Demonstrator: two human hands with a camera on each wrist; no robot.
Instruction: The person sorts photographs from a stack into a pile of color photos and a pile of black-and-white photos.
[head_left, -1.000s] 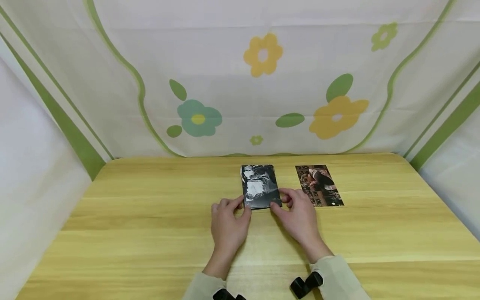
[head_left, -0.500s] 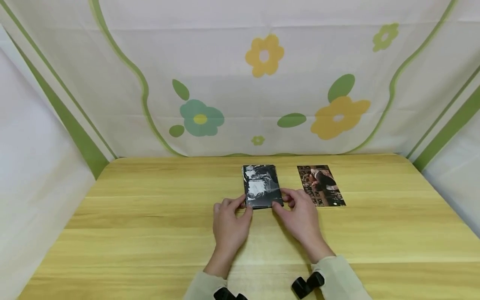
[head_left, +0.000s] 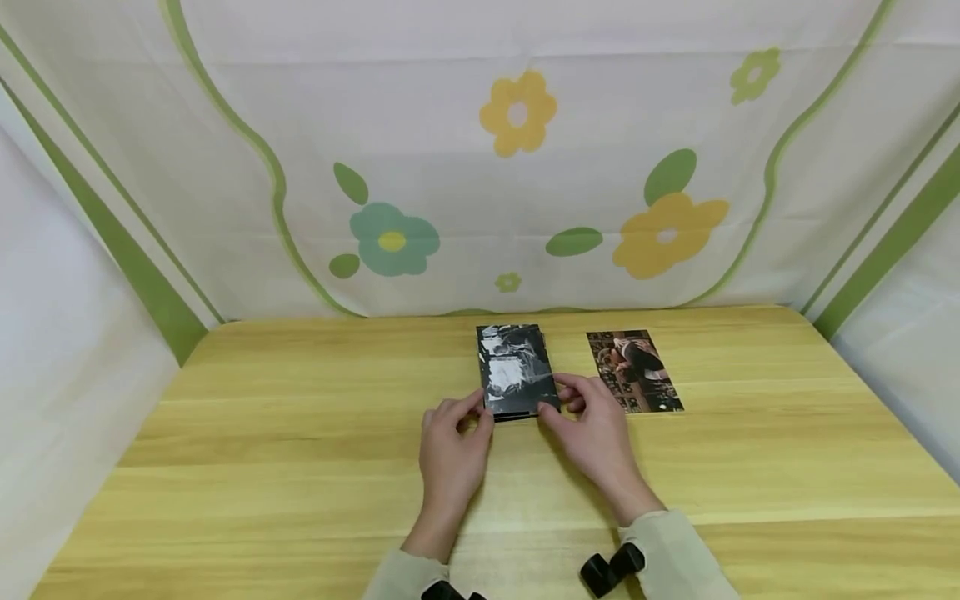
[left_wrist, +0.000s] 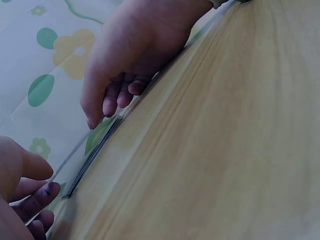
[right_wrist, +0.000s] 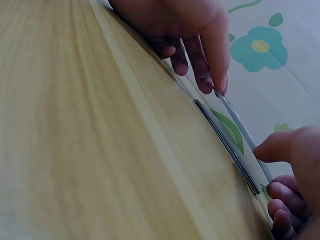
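Observation:
A black-and-white photo card is pinched at its near corners between both hands. My left hand has its left corner, while the right hand has the right one. Beneath it lies a stack of cards, seen edge-on in the wrist views, with a thin gap below the held card. Stack edges peek out at the near and right sides in the head view. To the right, beside the right hand, a colour photo card lies flat on the table.
The wooden table spreads around the cards. A white curtain with printed flowers rises behind its far edge. Black wrist straps sit at the sleeve cuffs.
The top black-and-white card has lifted slightly off the stack, so its edges now stand out from those beneath. Both hands keep nearly the same place; the head view shifts a little.

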